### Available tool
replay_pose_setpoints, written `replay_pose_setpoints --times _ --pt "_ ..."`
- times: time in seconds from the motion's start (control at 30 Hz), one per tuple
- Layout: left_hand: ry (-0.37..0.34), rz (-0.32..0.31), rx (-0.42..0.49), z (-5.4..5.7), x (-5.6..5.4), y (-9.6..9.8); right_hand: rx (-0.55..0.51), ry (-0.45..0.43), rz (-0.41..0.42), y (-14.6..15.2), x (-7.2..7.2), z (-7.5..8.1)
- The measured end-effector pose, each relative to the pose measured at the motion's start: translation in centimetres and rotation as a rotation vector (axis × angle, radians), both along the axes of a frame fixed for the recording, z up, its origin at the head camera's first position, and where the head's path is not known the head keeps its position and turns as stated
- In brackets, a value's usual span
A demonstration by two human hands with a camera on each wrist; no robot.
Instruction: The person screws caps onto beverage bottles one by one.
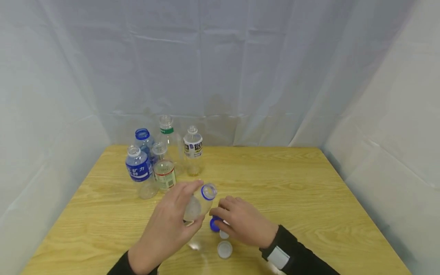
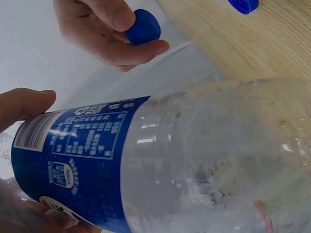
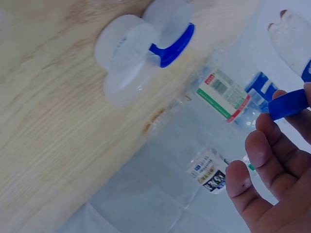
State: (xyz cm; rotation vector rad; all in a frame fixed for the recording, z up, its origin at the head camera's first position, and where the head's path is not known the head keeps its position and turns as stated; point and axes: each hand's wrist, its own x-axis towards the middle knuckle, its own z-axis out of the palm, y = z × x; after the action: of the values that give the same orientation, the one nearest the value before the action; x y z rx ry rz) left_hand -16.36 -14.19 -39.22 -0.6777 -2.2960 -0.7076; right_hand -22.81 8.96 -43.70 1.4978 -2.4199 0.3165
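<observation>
My left hand (image 1: 168, 221) grips a clear plastic bottle (image 1: 194, 208), tilted, its uncapped mouth with a blue ring facing right. In the left wrist view the bottle (image 2: 180, 160) fills the foreground with its blue label. My right hand (image 1: 245, 221) is just right of the bottle mouth, apart from it. Between thumb and fingers it pinches a blue bottle cap (image 2: 143, 26), also seen as the blue cap (image 3: 289, 104) in the right wrist view. In the head view the hand hides that cap. Below the right hand, another blue cap (image 1: 214, 224) lies on the table.
White caps (image 1: 225, 249) lie near the blue one. Several uncapped bottles stand at the back left: a blue-labelled bottle (image 1: 139, 170), a blue bottle (image 1: 142, 133), a green-labelled one (image 1: 165, 175), a tall one (image 1: 167, 131), and a white-labelled one (image 1: 193, 147). Pale sheeting (image 1: 220, 76) surrounds the wooden table (image 1: 275, 175).
</observation>
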Motion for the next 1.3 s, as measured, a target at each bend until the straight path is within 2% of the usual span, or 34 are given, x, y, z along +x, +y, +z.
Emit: replay_pose_setpoints --times 0.23,0.53,0.67,0.83,0.93,1.1,1.3 --pt "0.008 -0.002 -0.011 0.0 0.0 0.1 -0.192 -0.093 0.064 0.6 0.8 2.5" --pt "0.011 -0.004 -0.045 0.0 0.0 0.2 -0.459 -0.149 0.149 1.4 1.7 5.4" --pt "0.0 -0.006 -0.058 0.0 0.1 0.3 -0.584 -0.125 0.162 1.5 2.1 6.1" --pt "0.009 -0.01 -0.082 -0.1 0.0 0.5 -0.717 -0.049 0.178 1.5 2.4 6.7" --pt "0.006 -0.014 -0.101 -0.2 0.0 0.6 -0.743 -0.011 0.191 1.3 2.6 7.2" --pt "0.012 -0.021 -0.118 -0.1 0.0 0.8 -0.698 0.04 0.204 0.9 2.8 7.6" --pt "0.014 -0.026 -0.152 -0.1 -0.1 1.0 -0.634 0.038 0.217 0.8 3.0 7.5"
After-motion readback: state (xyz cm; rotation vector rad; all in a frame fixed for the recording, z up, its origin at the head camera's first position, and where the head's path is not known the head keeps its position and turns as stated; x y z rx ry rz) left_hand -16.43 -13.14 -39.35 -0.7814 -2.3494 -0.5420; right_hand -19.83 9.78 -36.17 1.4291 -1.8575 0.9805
